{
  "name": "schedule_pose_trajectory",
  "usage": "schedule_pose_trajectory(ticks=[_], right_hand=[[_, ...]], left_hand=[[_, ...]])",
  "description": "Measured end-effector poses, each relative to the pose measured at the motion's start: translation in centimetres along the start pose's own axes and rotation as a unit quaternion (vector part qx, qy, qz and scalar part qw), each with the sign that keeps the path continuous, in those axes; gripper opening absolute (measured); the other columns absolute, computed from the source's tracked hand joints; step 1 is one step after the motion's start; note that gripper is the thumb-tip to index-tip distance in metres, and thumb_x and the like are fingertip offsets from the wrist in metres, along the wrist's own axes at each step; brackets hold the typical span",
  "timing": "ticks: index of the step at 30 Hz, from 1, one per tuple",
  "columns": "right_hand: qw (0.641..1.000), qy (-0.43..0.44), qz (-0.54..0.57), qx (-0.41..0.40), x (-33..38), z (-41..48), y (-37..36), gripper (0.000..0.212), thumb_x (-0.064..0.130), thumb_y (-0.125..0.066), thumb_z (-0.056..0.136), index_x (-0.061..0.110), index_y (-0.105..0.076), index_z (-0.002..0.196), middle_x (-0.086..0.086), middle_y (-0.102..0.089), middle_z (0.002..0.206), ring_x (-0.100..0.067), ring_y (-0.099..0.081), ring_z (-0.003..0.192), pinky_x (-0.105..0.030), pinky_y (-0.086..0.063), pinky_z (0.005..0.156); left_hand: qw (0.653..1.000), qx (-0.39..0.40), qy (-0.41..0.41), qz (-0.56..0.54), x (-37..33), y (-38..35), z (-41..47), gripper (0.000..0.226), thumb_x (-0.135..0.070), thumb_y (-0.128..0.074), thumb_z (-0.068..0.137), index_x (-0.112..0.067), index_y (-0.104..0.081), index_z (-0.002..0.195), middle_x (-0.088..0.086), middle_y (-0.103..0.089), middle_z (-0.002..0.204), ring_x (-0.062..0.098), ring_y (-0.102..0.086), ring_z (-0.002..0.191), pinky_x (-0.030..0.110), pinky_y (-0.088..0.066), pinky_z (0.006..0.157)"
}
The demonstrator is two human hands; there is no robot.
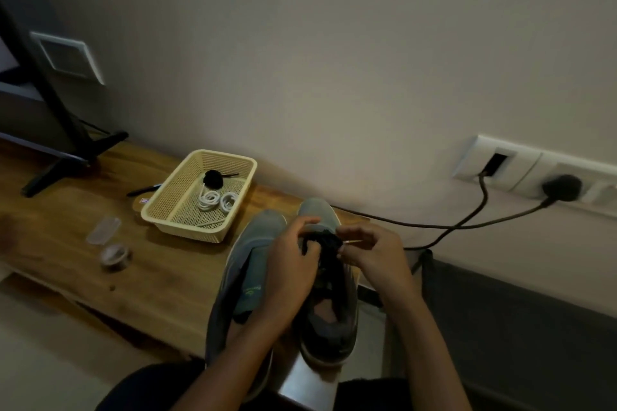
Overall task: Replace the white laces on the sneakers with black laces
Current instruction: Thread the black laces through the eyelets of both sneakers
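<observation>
Pinching lace [325,241] (sneaker [329,324] at table [150,277] edge)

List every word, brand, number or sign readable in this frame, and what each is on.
Tongue of the left sneaker: green logo with a short word, too blurred to read.
Flat thing beside the basket: small pink label, too small to read.
No text shows on the right sneaker, the black lace held by the left hand and right hand, or the wall sockets.

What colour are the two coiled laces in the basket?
White. The coiled laces show best in the head view.
</observation>
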State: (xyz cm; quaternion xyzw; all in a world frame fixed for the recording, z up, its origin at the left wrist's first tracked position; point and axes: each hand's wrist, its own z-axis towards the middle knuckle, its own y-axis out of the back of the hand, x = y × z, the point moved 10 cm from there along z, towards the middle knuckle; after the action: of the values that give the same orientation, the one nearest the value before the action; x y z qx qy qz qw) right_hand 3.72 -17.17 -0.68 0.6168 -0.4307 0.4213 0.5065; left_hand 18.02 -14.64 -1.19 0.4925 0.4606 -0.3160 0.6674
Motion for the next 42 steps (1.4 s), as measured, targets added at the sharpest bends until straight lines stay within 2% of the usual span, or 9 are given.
schedule_pose_trajectory(ticks=[6, 11, 15, 20, 27, 30, 35, 38, 42], right_hand=[[0.982, 0.043, -0.056, -0.175, 0.5, 1.7, 3.1, 0.018, 0.003, -0.066, 0.083, 0.017, -0.065, 0.072, 0.0, -0.065, 0.072, -0.02, -0.062, 0.07, -0.034, -0.053, 0.066], [0.955, -0.02, 0.133, -0.264, -1.3, 0.8, 5.2, 0.011, 0.001, -0.052, 0.091, 0.01, -0.057, 0.086, -0.004, -0.056, 0.062, -0.012, -0.048, 0.052, -0.028, -0.04, 0.052], [0.918, -0.043, 0.264, -0.294, -1.8, -0.2, 5.3, 0.027, -0.003, -0.044, 0.093, 0.017, -0.061, 0.097, -0.005, -0.053, 0.06, -0.01, -0.041, 0.045, -0.02, -0.036, 0.042], [0.919, -0.031, 0.301, -0.253, -0.5, -0.1, 4.4, 0.026, -0.003, -0.043, 0.094, 0.005, -0.068, 0.097, -0.007, -0.057, 0.063, -0.008, -0.049, 0.045, -0.018, -0.044, 0.048], [0.911, -0.018, 0.31, -0.272, -0.1, 0.0, 4.6, 0.034, -0.013, -0.036, 0.088, 0.001, -0.064, 0.101, -0.015, -0.068, 0.084, -0.015, -0.058, 0.065, -0.016, -0.046, 0.051], [0.922, 0.008, 0.266, -0.282, 0.6, -0.3, 4.5, 0.031, -0.013, -0.042, 0.089, 0.004, -0.064, 0.105, -0.005, -0.069, 0.084, -0.005, -0.063, 0.068, -0.013, -0.049, 0.059], [0.909, 0.021, 0.239, -0.34, 0.3, -0.8, 5.3, 0.019, 0.003, -0.056, 0.09, 0.008, -0.065, 0.106, 0.0, -0.069, 0.088, -0.008, -0.064, 0.08, -0.02, -0.05, 0.065], [0.887, 0.015, 0.23, -0.4, -0.7, -1.3, 6.2, 0.012, 0.013, -0.053, 0.095, 0.014, -0.063, 0.102, -0.006, -0.068, 0.105, -0.016, -0.063, 0.098, -0.028, -0.052, 0.074], [0.882, -0.001, 0.217, -0.419, -1.4, -1.2, 6.3, 0.013, 0.017, -0.045, 0.099, 0.017, -0.058, 0.101, -0.01, -0.062, 0.117, -0.022, -0.057, 0.113, -0.034, -0.051, 0.084]], left_hand=[[1.0, -0.001, -0.023, 0.004, 0.6, 0.4, 1.5, 0.026, -0.005, -0.044, 0.095, -0.023, -0.063, 0.095, -0.008, -0.062, 0.095, 0.0, -0.057, 0.088, 0.005, -0.043, 0.069], [0.998, -0.03, 0.031, -0.051, 2.3, 3.6, 2.9, 0.021, -0.018, -0.048, 0.098, -0.024, -0.065, 0.089, -0.007, -0.062, 0.074, -0.002, -0.058, 0.069, 0.012, -0.043, 0.061], [0.981, -0.083, 0.087, -0.15, 3.8, 6.1, 3.2, 0.023, -0.02, -0.05, 0.097, -0.024, -0.07, 0.087, 0.0, -0.063, 0.076, 0.015, -0.059, 0.073, 0.03, -0.049, 0.067], [0.977, -0.124, 0.078, -0.157, 4.3, 8.3, 3.7, 0.029, -0.006, -0.043, 0.098, -0.026, -0.064, 0.094, 0.002, -0.065, 0.092, 0.004, -0.059, 0.057, 0.015, -0.044, 0.046], [0.974, -0.226, -0.011, -0.023, 2.8, 13.1, 3.0, 0.023, -0.004, -0.051, 0.094, -0.013, -0.068, 0.107, -0.003, -0.066, 0.104, 0.018, -0.061, 0.089, 0.019, -0.048, 0.072], [0.965, -0.255, -0.009, -0.061, 2.9, 14.0, 2.9, 0.026, -0.002, -0.046, 0.096, -0.012, -0.065, 0.111, -0.002, -0.064, 0.108, 0.005, -0.056, 0.098, 0.003, -0.042, 0.073], [0.935, -0.321, -0.01, -0.154, 3.9, 15.9, 2.6, 0.036, 0.004, -0.04, 0.093, -0.012, -0.055, 0.122, -0.007, -0.051, 0.12, 0.02, -0.061, 0.108, 0.036, -0.055, 0.086], [0.921, -0.352, 0.024, -0.163, 5.0, 17.0, 2.4, 0.048, 0.005, -0.043, 0.094, -0.01, -0.043, 0.14, 0.005, -0.037, 0.141, 0.001, -0.063, 0.089, 0.023, -0.055, 0.077], [0.919, -0.359, 0.063, -0.148, 5.8, 17.3, 2.5, 0.05, 0.001, -0.047, 0.095, -0.008, -0.039, 0.143, 0.005, -0.03, 0.148, 0.0, -0.054, 0.096, 0.036, -0.053, 0.092]])
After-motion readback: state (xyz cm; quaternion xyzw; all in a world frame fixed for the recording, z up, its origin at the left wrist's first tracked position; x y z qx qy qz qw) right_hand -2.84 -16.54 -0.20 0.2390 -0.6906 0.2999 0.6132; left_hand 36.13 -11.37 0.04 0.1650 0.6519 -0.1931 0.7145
